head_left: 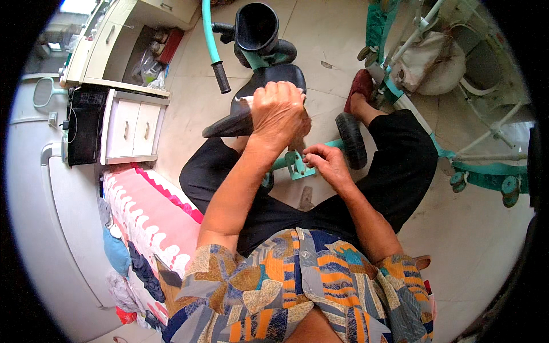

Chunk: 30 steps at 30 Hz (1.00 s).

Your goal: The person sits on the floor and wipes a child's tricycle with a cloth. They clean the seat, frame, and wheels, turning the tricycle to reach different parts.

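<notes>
A child's teal tricycle stands between my legs, with a black seat (281,75) and a black, curved seat back (230,126). My left hand (279,113) is closed round a whitish cloth (245,102) and presses it down at the rear of the seat. Most of the cloth is hidden under that hand. Lower and to the right, my right hand (328,162) pinches at the edge of a teal metal bracket (298,167) on the rear axle. A black rear wheel (351,140) is just beyond its fingers. The other rear wheel is mostly hidden behind my left leg.
Ahead are the tricycle's black front basket (257,27) and a teal handlebar with a black grip (221,78). A folding frame on casters (510,188) stands at right. At left are a white cabinet (135,127) and a bed-like surface with a pink cover (150,212).
</notes>
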Tool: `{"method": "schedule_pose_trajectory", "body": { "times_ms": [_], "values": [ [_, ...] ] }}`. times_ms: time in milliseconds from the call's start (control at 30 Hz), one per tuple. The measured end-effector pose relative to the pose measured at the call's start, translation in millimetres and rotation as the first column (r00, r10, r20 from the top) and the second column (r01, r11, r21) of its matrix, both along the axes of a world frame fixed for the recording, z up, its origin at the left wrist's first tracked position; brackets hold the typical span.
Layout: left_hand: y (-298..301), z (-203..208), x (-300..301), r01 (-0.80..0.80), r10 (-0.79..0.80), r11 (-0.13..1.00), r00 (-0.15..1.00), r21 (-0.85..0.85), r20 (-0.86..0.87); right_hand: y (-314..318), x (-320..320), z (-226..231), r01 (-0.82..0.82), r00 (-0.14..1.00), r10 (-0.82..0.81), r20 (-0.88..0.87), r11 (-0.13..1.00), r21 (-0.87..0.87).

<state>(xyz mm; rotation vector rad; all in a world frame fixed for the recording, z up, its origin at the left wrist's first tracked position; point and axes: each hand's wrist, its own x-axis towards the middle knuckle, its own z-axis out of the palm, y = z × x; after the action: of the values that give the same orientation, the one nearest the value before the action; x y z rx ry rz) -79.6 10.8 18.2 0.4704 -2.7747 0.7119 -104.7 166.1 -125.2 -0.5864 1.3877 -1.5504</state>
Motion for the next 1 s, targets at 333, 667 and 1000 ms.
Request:
{"method": "schedule_pose_trajectory", "body": {
  "times_ms": [333, 667, 1000],
  "values": [
    [-18, 39, 64, 0.116, -0.048, 0.911, 0.983, 0.395, -0.178, 3, -7, 1, 0.015, 0.999, -0.011, -0.051, 0.998, 0.064],
    [-76, -39, 166, 0.633, 0.758, -0.108, 0.551, 0.766, -0.349, -5, 5, 4, -0.145, 0.986, 0.154, -0.064, 0.981, 0.127],
    [-39, -27, 125, 0.675, 0.857, 0.187, 0.244, 0.714, -0.454, -1, 3, 3, -0.137, 0.99, 0.138, 0.006, 0.977, 0.166]
  ]
}}
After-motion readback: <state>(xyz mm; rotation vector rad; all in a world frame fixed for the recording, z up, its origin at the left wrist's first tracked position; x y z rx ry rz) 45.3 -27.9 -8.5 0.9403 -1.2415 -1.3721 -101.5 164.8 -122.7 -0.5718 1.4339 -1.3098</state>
